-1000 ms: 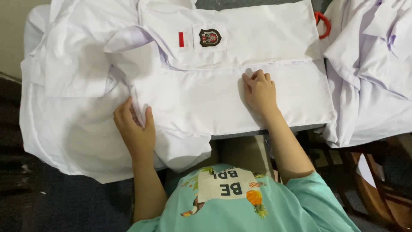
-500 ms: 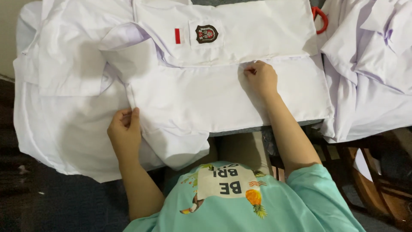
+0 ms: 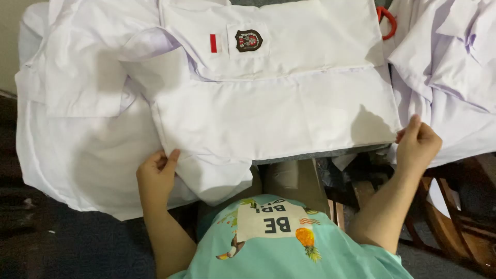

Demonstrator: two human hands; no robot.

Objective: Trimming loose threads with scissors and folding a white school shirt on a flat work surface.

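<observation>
A white shirt (image 3: 268, 111) lies flat on the table (image 3: 310, 154), folded, with its front up. A small red and white patch (image 3: 214, 43) and a dark badge (image 3: 248, 40) sit on the shirt's pocket near the top. The left hand (image 3: 156, 175) holds the near left corner of the shirt, and its fingers (image 3: 170, 159) are closed on the cloth there. The right hand (image 3: 417, 144) holds the near right corner, and its fingers (image 3: 413, 124) are pinched on the edge of the cloth. The two hands are well apart, one at each end of the shirt's near edge. More white shirts (image 3: 77, 119) lie in a heap on the left, and another white pile (image 3: 449, 67) lies on the right. A red hanger hook (image 3: 388, 20) peeks out at the top right. The person wears a green top (image 3: 289, 248)
</observation>
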